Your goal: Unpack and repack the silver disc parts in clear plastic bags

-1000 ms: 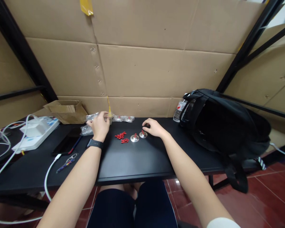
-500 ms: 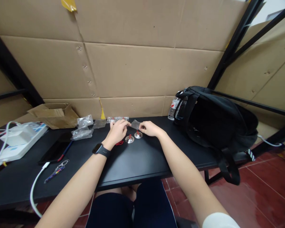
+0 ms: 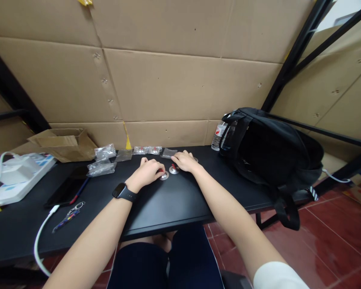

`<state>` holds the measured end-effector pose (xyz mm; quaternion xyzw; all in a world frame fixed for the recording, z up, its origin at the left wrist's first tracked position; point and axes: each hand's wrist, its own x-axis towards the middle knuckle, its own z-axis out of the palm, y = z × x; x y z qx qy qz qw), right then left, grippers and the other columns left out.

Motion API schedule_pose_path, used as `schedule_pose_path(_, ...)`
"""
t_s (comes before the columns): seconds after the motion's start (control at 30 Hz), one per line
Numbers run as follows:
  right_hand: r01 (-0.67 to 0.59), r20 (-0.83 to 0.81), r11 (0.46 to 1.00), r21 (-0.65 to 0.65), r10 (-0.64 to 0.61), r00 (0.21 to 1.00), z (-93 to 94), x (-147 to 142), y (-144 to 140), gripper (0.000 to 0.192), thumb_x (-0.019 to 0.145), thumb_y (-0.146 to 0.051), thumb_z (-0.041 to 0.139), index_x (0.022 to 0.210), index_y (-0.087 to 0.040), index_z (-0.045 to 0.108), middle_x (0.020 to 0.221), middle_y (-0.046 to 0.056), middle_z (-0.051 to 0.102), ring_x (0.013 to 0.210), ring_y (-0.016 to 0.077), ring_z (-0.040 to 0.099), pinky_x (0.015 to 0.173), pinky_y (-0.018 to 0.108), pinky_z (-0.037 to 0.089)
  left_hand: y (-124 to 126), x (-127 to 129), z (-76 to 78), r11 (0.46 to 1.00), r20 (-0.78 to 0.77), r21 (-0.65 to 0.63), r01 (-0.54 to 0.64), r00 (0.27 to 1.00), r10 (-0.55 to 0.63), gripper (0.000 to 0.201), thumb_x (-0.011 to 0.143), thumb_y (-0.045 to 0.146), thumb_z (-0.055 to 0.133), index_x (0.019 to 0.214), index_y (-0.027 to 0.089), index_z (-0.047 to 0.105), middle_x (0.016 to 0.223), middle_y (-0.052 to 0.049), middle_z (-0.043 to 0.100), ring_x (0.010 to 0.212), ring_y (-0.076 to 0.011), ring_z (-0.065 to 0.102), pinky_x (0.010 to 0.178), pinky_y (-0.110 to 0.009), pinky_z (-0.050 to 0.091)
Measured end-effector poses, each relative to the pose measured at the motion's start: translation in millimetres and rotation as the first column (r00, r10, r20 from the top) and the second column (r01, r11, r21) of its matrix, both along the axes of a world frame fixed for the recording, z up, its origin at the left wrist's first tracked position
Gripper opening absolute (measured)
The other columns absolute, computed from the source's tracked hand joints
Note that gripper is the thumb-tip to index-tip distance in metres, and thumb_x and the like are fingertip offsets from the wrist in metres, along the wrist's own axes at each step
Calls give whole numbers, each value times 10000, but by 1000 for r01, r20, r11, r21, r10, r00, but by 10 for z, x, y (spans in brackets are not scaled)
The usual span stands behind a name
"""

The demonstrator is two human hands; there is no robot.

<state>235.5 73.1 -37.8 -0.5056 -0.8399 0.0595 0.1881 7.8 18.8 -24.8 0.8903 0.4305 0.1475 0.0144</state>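
Note:
My left hand [image 3: 150,172] is closed in a pinch at the red cord of a small silver finger cymbal [image 3: 164,176] on the black table. Just right of it a second finger cymbal [image 3: 173,170] lies dome up, its red loop standing. My right hand [image 3: 185,161] rests low behind that one, palm down with fingers stretched out. Part of another shiny disc [image 3: 195,159] shows past its far side. A flat clear plastic bag [image 3: 169,153] lies by the right fingertips. Behind my left hand lie clear bags with finger cymbals inside [image 3: 147,150].
Left are crumpled plastic bags [image 3: 102,167], a flat bag [image 3: 124,155], a brown paper bag [image 3: 64,146], a phone [image 3: 66,186], a key ring [image 3: 68,218] and a white power strip [image 3: 24,188]. Right stand a water bottle [image 3: 217,136] and a black backpack [image 3: 276,152]. Cardboard [image 3: 168,88] backs the table [image 3: 174,204].
My left hand has come down towards me onto the nearer cymbal's cord. My right hand has let go of the clear bag, which now lies on the table, and its fingers have spread.

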Motion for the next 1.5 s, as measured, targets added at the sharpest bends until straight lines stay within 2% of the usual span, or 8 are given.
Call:
schedule_pose_path(0.1, 7, -50, 997, 75, -3, 999, 62, 39, -5, 261, 1002, -292, 478, 1083, -214, 713, 1228, 110, 658, 1069, 244, 571, 917, 380, 429, -5, 7, -6, 1000, -2, 5, -14, 1000, 14, 215, 916, 259, 534, 844, 280, 734, 869, -45, 760, 922, -242, 641, 849, -395, 271)
schedule_pose_path(0.2, -117, -65, 993, 21, 118, 991, 146, 86, -59, 224, 864, -138, 596, 1036, -194, 728, 1039, 70, 695, 909, 180, 626, 822, 277, 455, -18, 20, -7, 1000, 9, -1, -1, 1000, 1, 236, 918, 245, 513, 848, 282, 735, 861, -49, 759, 927, -243, 636, 860, -405, 271)
schedule_pose_path(0.4, -280, -51, 956, -86, 276, 960, 225, 79, -202, 290, 771, -186, 733, 1060, -215, 749, 912, 26, 720, 786, 155, 640, 716, 233, 438, -5, 15, -22, 1000, 20, -7, -17, 1000, 17, 239, 926, 295, 517, 820, 264, 729, 846, -60, 751, 924, -246, 628, 879, -410, 276)
schedule_pose_path(0.63, -210, 8, 970, -125, 212, 977, 260, 27, -246, 75, 769, -150, 733, 790, -218, 756, 734, 1, 718, 674, 135, 628, 609, 218, 389, -7, 4, -8, 998, 3, 48, -33, 999, 33, 217, 927, 212, 520, 771, 235, 669, 812, -28, 732, 887, -226, 616, 834, -394, 261)
schedule_pose_path(0.9, -107, 25, 967, -230, 116, 993, 333, 135, -302, 121, 702, -86, 752, 685, -205, 755, 659, 12, 721, 578, 137, 630, 565, 221, 411, 44, -26, -48, 978, 186, 89, -187, 968, 168, 161, 992, 270, 468, 938, 242, 616, 1090, -51, 657, 1063, -246, 570, 839, -379, 308)
schedule_pose_path(1.1, -145, -9, 958, -248, 148, 989, 329, 189, -287, 153, 693, -51, 730, 654, -198, 722, 628, 6, 709, 575, 144, 633, 580, 231, 421, 46, -15, -63, 978, 185, 66, -197, 966, 182, 161, 992, 302, 471, 950, 252, 619, 1178, -62, 606, 1109, -266, 531, 867, -393, 369)
schedule_pose_path(1.3, -210, -320, 970, -120, 163, 933, 289, -29, -286, 62, 814, -157, 648, 816, -185, 704, 765, 7, 728, 684, 130, 641, 674, 230, 456, 77, -2, -92, 970, 275, 20, -241, 934, 227, 207, 1003, 337, 450, 954, 257, 635, 1225, -65, 594, 1169, -288, 498, 909, -440, 388)
schedule_pose_path(1.5, -221, -741, 961, -167, 26, 671, 171, -268, -257, 122, 827, -288, 668, 850, -172, 638, 791, 22, 706, 693, 140, 650, 697, 265, 515, 125, -7, -96, 965, 498, -41, -260, 832, 245, 172, 999, 343, 475, 993, 261, 626, 1224, -56, 599, 1208, -257, 508, 1011, -454, 390)
